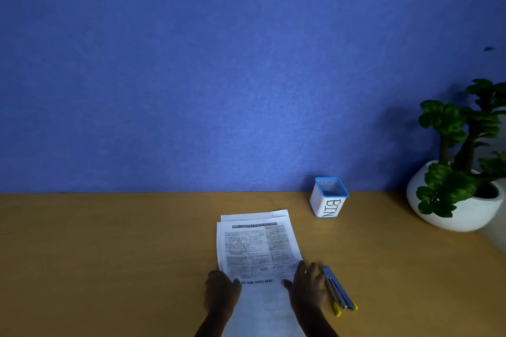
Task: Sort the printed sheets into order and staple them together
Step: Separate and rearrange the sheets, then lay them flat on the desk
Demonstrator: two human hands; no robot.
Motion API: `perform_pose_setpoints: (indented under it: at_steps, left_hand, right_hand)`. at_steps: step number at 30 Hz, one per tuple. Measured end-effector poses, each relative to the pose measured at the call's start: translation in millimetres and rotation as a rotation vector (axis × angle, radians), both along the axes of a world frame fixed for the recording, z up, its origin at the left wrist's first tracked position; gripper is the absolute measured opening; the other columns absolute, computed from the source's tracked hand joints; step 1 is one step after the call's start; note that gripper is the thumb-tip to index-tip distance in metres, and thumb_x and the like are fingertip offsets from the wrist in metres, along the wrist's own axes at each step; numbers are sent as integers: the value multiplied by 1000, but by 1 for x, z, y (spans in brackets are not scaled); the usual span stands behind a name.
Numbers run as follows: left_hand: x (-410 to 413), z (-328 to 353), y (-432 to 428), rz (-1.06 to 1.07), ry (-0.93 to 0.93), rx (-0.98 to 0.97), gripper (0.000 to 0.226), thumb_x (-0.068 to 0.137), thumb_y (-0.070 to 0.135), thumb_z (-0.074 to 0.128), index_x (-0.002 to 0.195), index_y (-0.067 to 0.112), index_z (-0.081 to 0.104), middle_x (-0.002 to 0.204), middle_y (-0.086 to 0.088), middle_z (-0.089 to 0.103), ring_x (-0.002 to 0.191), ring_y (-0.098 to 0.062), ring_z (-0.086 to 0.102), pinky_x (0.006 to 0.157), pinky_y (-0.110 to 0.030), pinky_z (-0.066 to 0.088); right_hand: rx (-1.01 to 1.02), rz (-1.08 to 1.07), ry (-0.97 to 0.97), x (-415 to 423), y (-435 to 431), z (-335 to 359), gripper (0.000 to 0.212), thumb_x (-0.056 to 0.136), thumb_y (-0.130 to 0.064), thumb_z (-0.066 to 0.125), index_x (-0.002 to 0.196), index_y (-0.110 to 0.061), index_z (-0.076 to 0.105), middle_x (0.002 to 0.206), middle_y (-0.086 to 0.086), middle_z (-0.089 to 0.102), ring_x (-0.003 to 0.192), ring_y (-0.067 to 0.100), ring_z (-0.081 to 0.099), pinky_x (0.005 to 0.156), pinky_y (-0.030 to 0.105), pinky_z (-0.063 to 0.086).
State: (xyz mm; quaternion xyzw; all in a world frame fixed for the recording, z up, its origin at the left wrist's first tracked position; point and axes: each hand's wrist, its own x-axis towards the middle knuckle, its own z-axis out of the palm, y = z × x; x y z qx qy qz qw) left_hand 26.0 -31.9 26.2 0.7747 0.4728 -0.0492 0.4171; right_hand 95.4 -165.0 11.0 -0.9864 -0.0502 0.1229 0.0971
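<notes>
A loose stack of printed sheets (257, 249) lies on the wooden desk (109, 254), its edges not lined up; the top page shows a dark title bar, boxed text and a blank notes area. My left hand (221, 295) rests on the stack's lower left edge, thumb on the paper. At the lower right edge sits my right hand (308, 290), fingers spread flat, thumb on the page. A silver stapler with yellow ends (338, 291) lies just right of my right hand, untouched.
A small white cup with a blue rim, marked BIN (328, 198), stands behind the sheets to the right. A potted green plant in a round white pot (451, 200) fills the far right. A blue wall (219, 63) backs the desk.
</notes>
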Motion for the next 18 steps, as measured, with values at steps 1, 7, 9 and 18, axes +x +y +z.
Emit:
perform_pose_setpoints:
  at_steps: [1,7,9,18]
  left_hand:
    - [0,-1,1,-6,-12,-20,45,85,22,57,118,-5,43,124,-19,57,112,-31,57,90,-34,50]
    - [2,-3,4,6,-47,-40,48,80,21,62,122,2,50,122,-21,57,113,-34,55,95,-35,47]
    - [1,-3,0,22,-27,62,49,79,20,61,124,5,46,121,-22,49,113,-37,50,95,-36,44]
    - [13,-8,7,176,-152,-152,47,72,0,64,116,-8,48,117,-31,56,111,-41,52,91,-41,48]
  right_hand:
    - [-4,1,-1,0,0,0,70,87,-48,52,139,-12,22,146,12,26,133,27,31,98,33,47]
    - [-21,9,8,0,-2,-1,75,89,-49,47,143,-9,14,150,14,20,137,29,25,102,33,43]
    - [-9,10,15,0,-3,-1,76,90,-48,47,144,-8,13,150,14,19,138,29,23,103,34,43]
    - [50,-19,32,3,-4,-1,76,86,-47,54,141,-9,18,149,15,19,138,29,24,103,36,44]
